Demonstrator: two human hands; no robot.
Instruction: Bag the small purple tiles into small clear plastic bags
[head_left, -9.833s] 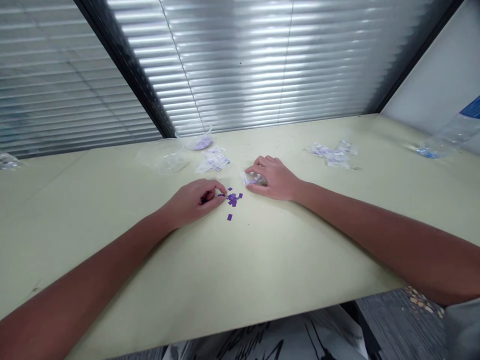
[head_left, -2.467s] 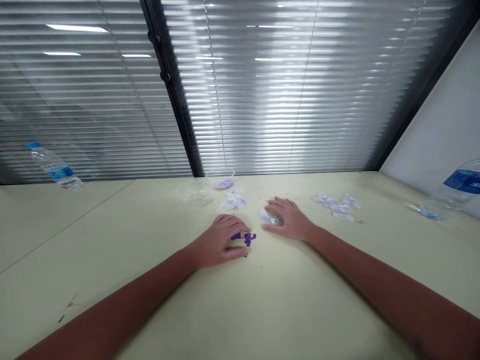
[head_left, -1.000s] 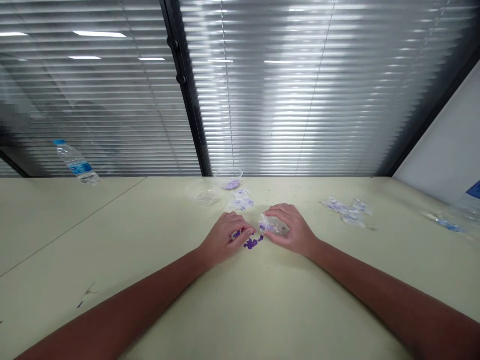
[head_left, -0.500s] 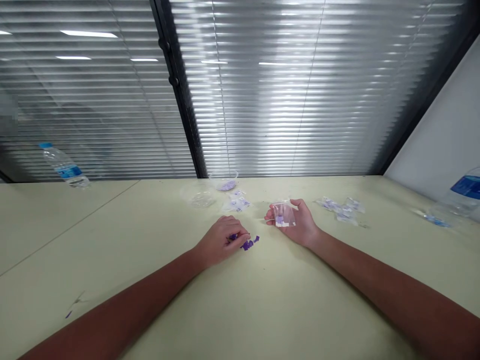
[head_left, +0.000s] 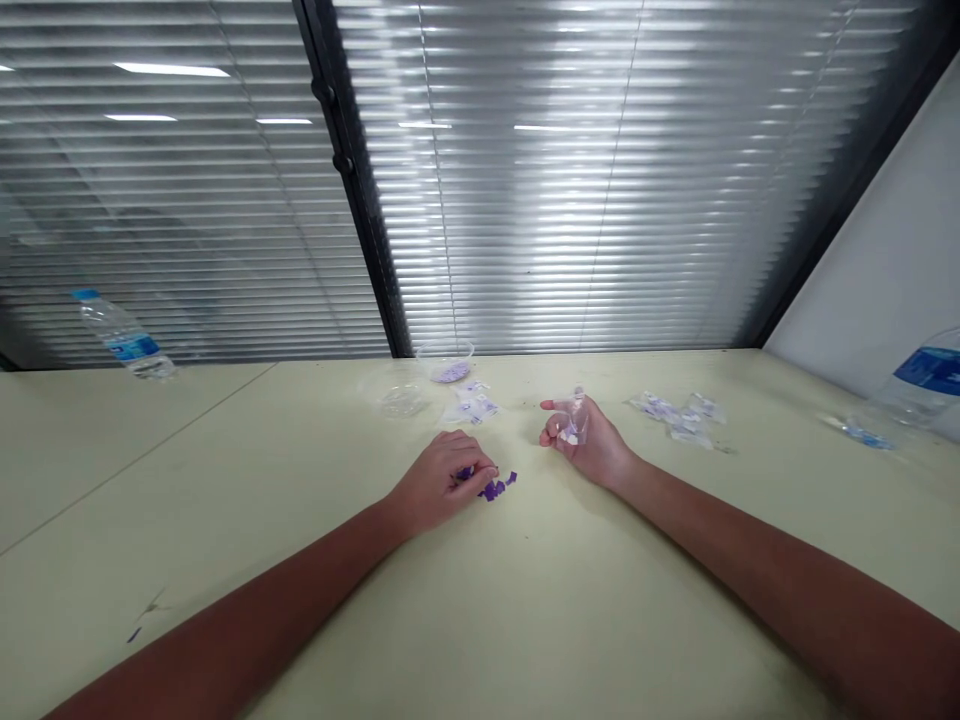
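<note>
My right hand (head_left: pixel 589 440) holds a small clear plastic bag (head_left: pixel 574 418) upright between thumb and fingers, with a few pale pieces showing inside. Several small purple pieces (head_left: pixel 495 488) lie on the pale green table (head_left: pixel 315 420) just past the fingertips of my left hand (head_left: pixel 442 482). That hand rests curled on the table, and one purple piece (head_left: pixel 466 473) shows between its fingers. About a hand's width of table separates my two hands.
Behind my hands stand a clear bowl (head_left: pixel 446 362) holding lilac pieces and a second clear bowl (head_left: pixel 397 400). Small plastic packets lie in loose heaps (head_left: pixel 471 408) (head_left: pixel 675 420). A water bottle (head_left: pixel 919 375) lies at the far right, with window blinds along the back.
My right hand has lifted the clear bag off the table and turned it upright, moving away from my left hand. My left hand has stayed beside the purple pieces.
</note>
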